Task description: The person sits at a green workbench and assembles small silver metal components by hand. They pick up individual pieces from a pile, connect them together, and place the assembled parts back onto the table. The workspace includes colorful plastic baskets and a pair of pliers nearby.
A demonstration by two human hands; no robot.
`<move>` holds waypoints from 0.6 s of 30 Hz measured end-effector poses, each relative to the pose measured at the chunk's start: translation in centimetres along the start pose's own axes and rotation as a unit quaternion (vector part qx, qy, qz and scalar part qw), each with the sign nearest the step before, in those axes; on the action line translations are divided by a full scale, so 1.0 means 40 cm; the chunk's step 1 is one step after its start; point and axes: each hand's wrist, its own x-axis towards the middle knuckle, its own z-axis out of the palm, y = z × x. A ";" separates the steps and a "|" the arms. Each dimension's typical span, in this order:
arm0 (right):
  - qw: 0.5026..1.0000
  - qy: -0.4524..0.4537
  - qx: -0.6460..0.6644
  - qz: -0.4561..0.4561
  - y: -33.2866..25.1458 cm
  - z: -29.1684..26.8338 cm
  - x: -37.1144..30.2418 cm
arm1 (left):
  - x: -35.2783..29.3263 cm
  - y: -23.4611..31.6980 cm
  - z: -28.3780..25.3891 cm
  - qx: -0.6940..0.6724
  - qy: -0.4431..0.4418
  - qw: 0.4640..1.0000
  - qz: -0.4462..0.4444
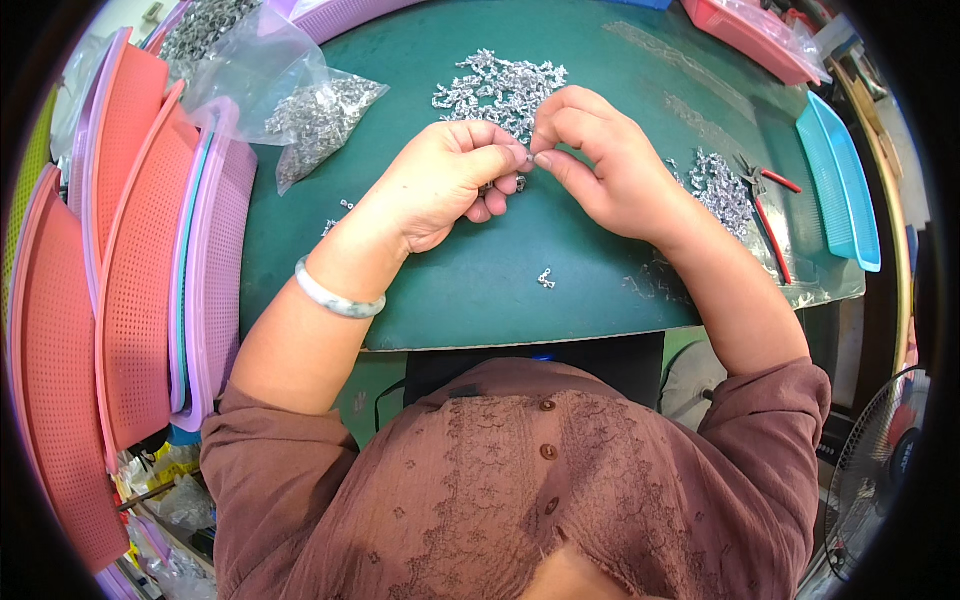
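Over the middle of the green table my left hand [468,165] is closed, pinching a small silver metal part [530,158] between thumb and forefinger. More of these small metal parts show among its curled lower fingers. My right hand [590,150] meets it from the other side, thumb and forefinger pinched at the same part. Just beyond the hands spreads a loose pile of small metal parts [490,88]. To the right of my right hand lies a second pile [722,188]. A single small part [546,278] rests nearer the table's front edge. The parts' exact kind is too small to tell.
Red-handled pliers [766,215] lie beside the right pile. A blue plastic basket [840,185] stands at the right edge, a red one [745,40] at the far right. On the left are a clear bag of metal parts [322,120] and stacked pink and purple baskets [140,270].
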 end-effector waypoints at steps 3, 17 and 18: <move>0.997 0.020 0.040 0.070 0.007 -0.001 -0.006 | 0.001 0.002 -0.005 -0.002 -0.003 1.000 0.008; 0.990 -0.046 -0.118 0.064 0.037 0.004 -0.022 | 0.005 -0.005 0.002 0.051 0.016 0.998 0.040; 0.990 -0.049 -0.117 0.066 0.037 0.004 -0.022 | 0.004 -0.004 0.003 0.057 0.018 0.997 0.041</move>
